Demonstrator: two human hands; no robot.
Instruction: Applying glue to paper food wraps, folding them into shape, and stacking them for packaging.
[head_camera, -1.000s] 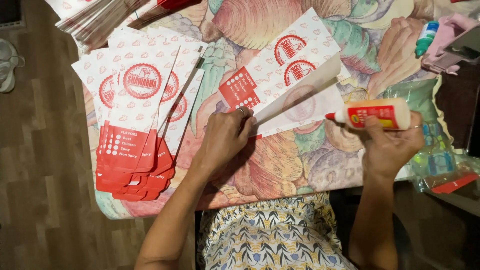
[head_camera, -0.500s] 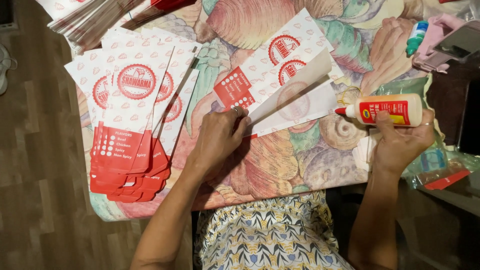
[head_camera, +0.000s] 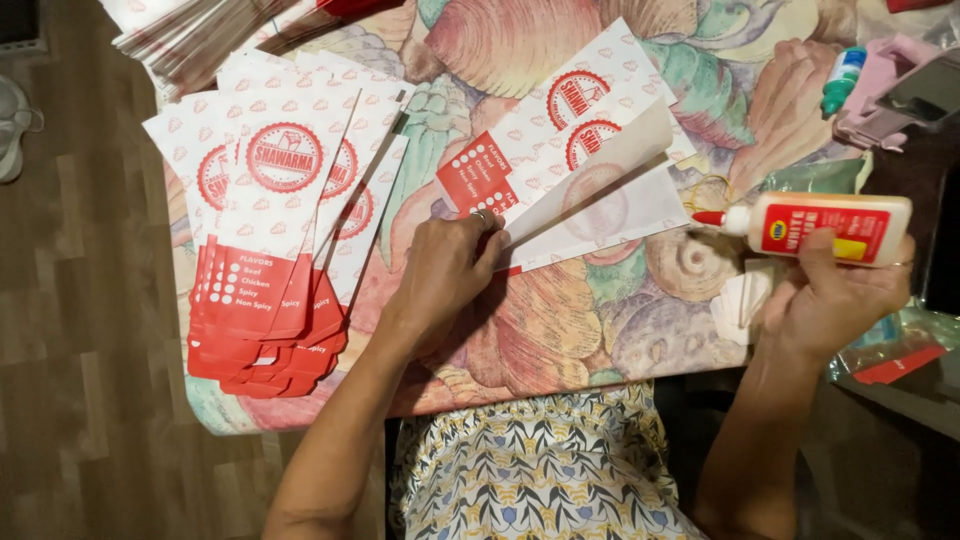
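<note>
A: Left hand (head_camera: 445, 275)?
B: Flat on the printed paper sleeve (head_camera: 590, 190), fingertips pinning its lower edge near the red panel — pressing, not wrapped around anything. Sleeve mid-table on the floral tablecloth (head_camera: 540, 330), plain white flap folded up and open toward the right.

A: Right hand (head_camera: 835, 295)?
B: Closed around a white glue bottle (head_camera: 830, 228) with red label, held sideways, thumb across the front. Red nozzle (head_camera: 708, 217) aimed left, just beside the right end of the open flap, not touching as far as can be told.

A: Anything else near?
B: Fanned pile of finished red-and-white sleeves (head_camera: 275, 230) on the left of the table, well apart from both hands. Second loose stack of sheets (head_camera: 190, 40) at top left edge. Rubber band (head_camera: 705, 190) on the cloth just above the nozzle. Crumpled white tissue (head_camera: 740, 300) below the bottle, near the right wrist. Small teal-capped bottle (head_camera: 842, 80) and pink object (head_camera: 885, 85) top right — pink thing too cropped to name. Patterned dress (head_camera: 530, 470) at bottom, wooden floor (head_camera: 80, 350) left.
</note>
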